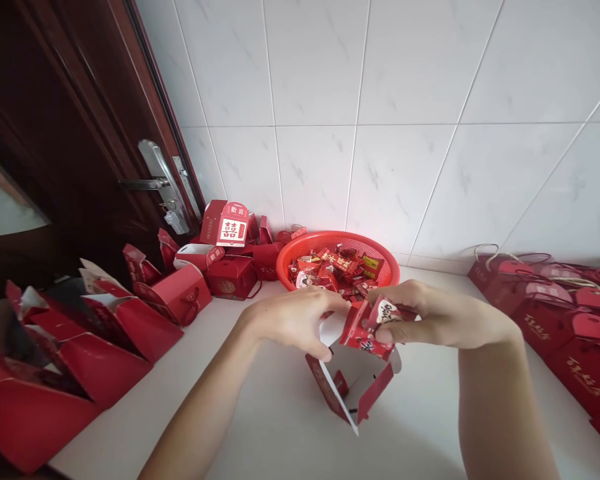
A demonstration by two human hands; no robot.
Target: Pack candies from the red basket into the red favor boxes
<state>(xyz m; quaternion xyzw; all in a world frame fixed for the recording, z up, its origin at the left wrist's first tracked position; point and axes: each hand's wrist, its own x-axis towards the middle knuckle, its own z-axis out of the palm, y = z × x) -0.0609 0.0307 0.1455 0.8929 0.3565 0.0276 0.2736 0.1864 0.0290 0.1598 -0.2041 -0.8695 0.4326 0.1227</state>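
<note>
My right hand (425,317) is closed around several red wrapped snack packets (367,330), held just above an open gift box (375,397). The box is red outside and white inside, and a small red packet (340,381) lies in it. At the box's back left rim, my left hand (295,320) grips the cardboard, thumb on the near side and fingers partly hidden behind. Just beyond both hands sits a red plastic basket (285,257) filled with wrapped sweets (337,263).
Red gift boxes (175,293) line the left side and back corner of the white table (260,413). Red bags with rope handles (555,327) stand along the right. Behind is a tiled wall (315,167); a dark wooden door (80,120) with a metal handle is at left.
</note>
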